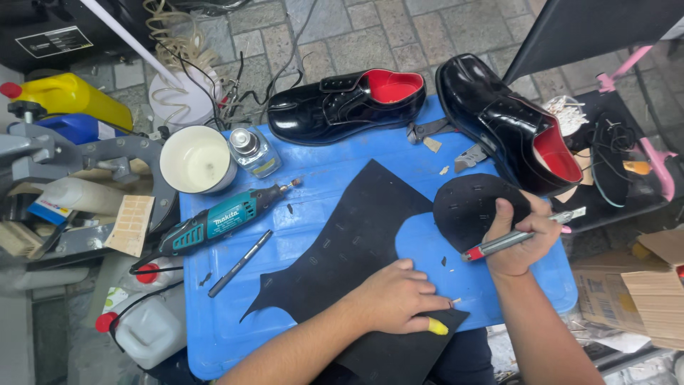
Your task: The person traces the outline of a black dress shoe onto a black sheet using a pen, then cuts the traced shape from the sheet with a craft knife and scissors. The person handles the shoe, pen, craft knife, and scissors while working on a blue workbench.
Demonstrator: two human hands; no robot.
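Top left, on dark casing: white rectangular label [54,40] with black border, tilted. Left edge, under grey metal stand: white package [53,208] with blue and red patches, partly hidden. Just right of it: tan sheet of small rectangular stickers [131,224], in rows. On glass bottle by white cup: pale label [265,167], too small to make out. Far right: brown cardboard boxes [645,289], one printed.

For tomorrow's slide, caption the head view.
Left hand pins black sheet; right hand holds utility knife on blue table.
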